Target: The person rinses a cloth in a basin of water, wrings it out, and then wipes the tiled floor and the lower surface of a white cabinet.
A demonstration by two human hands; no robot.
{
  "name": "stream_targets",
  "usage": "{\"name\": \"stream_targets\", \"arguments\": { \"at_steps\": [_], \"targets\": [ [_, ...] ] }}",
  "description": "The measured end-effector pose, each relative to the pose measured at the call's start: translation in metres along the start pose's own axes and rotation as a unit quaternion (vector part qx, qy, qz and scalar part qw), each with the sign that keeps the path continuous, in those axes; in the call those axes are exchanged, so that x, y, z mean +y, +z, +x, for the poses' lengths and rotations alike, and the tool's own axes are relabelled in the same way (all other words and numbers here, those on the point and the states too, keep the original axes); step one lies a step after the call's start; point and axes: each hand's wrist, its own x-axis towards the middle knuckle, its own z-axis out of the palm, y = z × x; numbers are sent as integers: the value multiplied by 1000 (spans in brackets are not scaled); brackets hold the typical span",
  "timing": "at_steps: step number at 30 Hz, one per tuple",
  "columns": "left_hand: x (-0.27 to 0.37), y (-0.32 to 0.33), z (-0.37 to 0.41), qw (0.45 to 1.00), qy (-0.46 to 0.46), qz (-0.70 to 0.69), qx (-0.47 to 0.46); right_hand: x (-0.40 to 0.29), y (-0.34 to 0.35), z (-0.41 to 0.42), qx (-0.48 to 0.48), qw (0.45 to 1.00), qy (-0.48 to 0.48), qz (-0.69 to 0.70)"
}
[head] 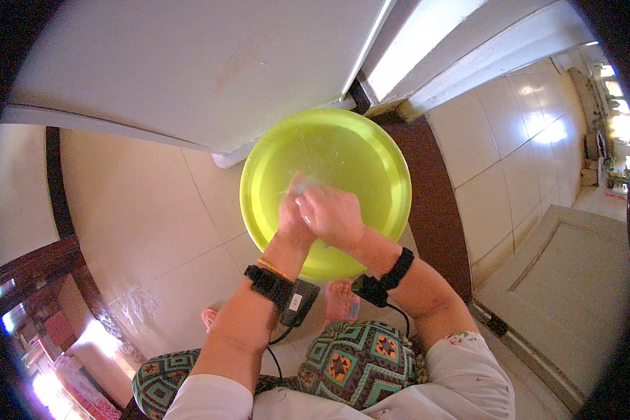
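Observation:
Over a yellow-green plastic basin [394,226], my left hand [292,215] and my right hand [333,212] are pressed together. Both are clenched around a small pale wet thing [305,186], mostly hidden by the fingers; it looks like cloth, but its kind is not certain. The fingers look wet, and the left fingertips are blurred. Water [320,142] in the basin shows splashes and ripples beyond the hands. Each wrist has a black strap with a small device, the left one [298,303] and the right one [370,290], with cables running back.
The basin stands on a tiled floor [152,210], close to a pale upright panel [189,68] and a dark red threshold strip [436,210]. A grey door [577,268] is at the right. My bare foot in a pink slipper [342,304] is just before the basin.

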Motion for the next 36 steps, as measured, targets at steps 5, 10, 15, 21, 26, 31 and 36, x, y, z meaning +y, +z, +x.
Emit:
{"name": "stream_targets", "arguments": {
  "at_steps": [5,10,15,21,26,31,36],
  "targets": [
    [-80,37,2,482,364,741,293,46,10,-18,-39,923,181,338],
    [-84,73,-20,384,436,812,62,73,-25,-28,-195,916,309,168],
    [-105,71,-23,449,293,842,56,65,-1,-29,-6,948,106,300],
    [-101,89,-24,411,334,844,91,60,-46,-7,-127,774,304,541],
    [-81,92,-30,466,321,812,141,66,-48,-10,4,686,287,668],
    [-80,91,-35,492,212,821,198,57,-53,-6,48,651,295,698],
    [-85,83,-36,390,49,898,198,37,-56,2,-116,750,267,593]
  ]
}}
